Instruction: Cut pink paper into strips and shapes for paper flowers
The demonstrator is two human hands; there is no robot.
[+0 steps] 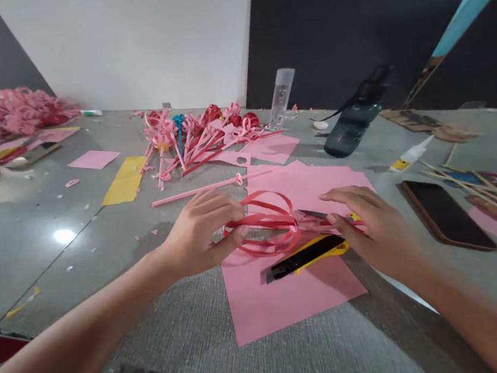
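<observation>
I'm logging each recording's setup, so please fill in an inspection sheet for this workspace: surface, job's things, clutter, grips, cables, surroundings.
Surface: grey table, scattered with small scraps.
Job's things: looped red strips; pink sheet below; yellow-and-black cutter on it.
Clutter: pink curled pile, phone, dark bottle, white tube.
Grips: left grip pinches the red strips; right grip at their gathered end, hold unclear.
Cables: nothing seen.
Surroundings: white panel and black panel behind.

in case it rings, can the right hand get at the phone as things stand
Likely yes: the phone lies beside the right hand, on its outer side, with nothing visible standing between them, though that hand seems occupied.
</observation>
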